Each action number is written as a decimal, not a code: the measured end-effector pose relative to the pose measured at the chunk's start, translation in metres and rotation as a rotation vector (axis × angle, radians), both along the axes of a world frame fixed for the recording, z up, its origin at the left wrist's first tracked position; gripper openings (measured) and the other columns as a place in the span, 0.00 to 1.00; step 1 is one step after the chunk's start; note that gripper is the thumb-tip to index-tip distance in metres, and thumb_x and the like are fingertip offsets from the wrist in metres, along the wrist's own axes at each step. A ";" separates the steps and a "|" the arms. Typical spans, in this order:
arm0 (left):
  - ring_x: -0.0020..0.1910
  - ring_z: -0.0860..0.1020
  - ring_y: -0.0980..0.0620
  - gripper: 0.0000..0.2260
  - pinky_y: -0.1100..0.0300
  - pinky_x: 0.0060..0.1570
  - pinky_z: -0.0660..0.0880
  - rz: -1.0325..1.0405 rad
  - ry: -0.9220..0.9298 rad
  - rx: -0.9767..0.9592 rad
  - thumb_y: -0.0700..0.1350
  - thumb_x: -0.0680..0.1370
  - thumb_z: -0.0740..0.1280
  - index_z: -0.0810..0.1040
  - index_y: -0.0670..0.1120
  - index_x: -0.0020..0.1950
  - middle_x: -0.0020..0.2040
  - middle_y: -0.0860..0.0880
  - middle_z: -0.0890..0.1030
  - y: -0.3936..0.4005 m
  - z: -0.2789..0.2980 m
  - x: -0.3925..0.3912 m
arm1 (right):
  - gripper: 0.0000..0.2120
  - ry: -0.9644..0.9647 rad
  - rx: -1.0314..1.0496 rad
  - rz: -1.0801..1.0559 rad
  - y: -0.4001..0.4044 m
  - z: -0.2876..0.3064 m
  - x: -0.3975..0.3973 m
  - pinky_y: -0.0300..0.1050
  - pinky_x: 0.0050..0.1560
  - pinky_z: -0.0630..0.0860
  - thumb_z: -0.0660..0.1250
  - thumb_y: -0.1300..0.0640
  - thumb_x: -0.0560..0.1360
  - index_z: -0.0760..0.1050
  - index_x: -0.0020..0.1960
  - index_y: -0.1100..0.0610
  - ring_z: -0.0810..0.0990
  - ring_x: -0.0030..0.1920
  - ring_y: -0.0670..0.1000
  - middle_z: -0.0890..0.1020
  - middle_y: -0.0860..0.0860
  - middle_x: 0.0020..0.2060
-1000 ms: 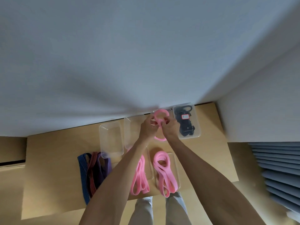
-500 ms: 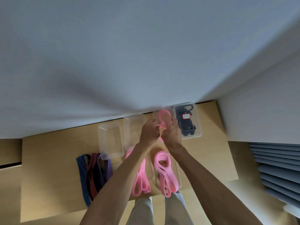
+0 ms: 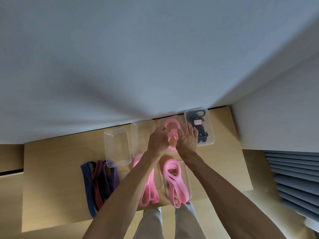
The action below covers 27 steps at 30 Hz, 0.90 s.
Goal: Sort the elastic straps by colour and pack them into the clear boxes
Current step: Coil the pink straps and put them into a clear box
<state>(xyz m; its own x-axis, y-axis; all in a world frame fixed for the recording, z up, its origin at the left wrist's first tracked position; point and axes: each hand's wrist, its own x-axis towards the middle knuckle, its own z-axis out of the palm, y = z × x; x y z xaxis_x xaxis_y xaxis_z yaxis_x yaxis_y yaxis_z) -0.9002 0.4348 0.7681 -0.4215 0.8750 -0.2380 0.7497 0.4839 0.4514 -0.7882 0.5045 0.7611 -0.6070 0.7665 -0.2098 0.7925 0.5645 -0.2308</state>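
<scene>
Head cam: my left hand [image 3: 158, 141] grips pink strap [image 3: 172, 131] with curled fingers; right hand [image 3: 187, 140] lies flat, fingers straight, against it. Strap coils inside clear box [image 3: 179, 119], beside box [image 3: 209, 135] of black straps.

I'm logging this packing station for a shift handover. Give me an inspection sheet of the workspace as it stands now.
Surface: light wooden table against a white wall.
Job's things: coiled pink elastic strap going into the third clear plastic box in the back row; two empty clear boxes left of it; two more lots of pink straps near the front edge, lying in clear trays; blue, red-striped and purple straps loose at the left.
Clutter: black clips with a red-framed label in the rightmost box.
Grippers: left hand and right hand both on the coiled strap.
Cables: nothing seen.
Surroundings: grey slatted blinds at right.
</scene>
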 end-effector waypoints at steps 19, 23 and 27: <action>0.65 0.77 0.44 0.20 0.50 0.64 0.70 -0.151 0.041 0.044 0.45 0.69 0.75 0.81 0.44 0.60 0.65 0.47 0.80 -0.005 -0.017 -0.003 | 0.30 -0.202 -0.039 0.238 -0.003 -0.011 -0.006 0.62 0.77 0.39 0.67 0.59 0.76 0.63 0.76 0.57 0.41 0.80 0.61 0.54 0.55 0.80; 0.54 0.81 0.42 0.15 0.50 0.49 0.79 0.033 0.023 0.107 0.38 0.71 0.73 0.83 0.42 0.58 0.59 0.44 0.83 -0.016 0.004 0.008 | 0.17 0.274 0.046 0.133 -0.005 0.006 0.002 0.58 0.58 0.76 0.74 0.68 0.67 0.80 0.55 0.63 0.79 0.62 0.64 0.80 0.61 0.60; 0.47 0.82 0.43 0.12 0.50 0.47 0.78 0.235 -0.044 0.118 0.34 0.76 0.65 0.83 0.42 0.56 0.51 0.45 0.84 -0.039 0.020 0.029 | 0.12 0.407 -0.053 0.108 -0.019 0.025 0.020 0.49 0.27 0.77 0.73 0.71 0.65 0.81 0.47 0.63 0.81 0.31 0.61 0.83 0.58 0.38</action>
<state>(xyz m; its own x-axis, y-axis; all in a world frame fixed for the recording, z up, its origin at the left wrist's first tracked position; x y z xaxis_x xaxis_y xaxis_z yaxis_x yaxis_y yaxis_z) -0.8713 0.3961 0.7885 -0.6079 0.7771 -0.1629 0.6013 0.5846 0.5446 -0.7677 0.4854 0.7858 -0.7249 0.6883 0.0258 0.5676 0.6182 -0.5437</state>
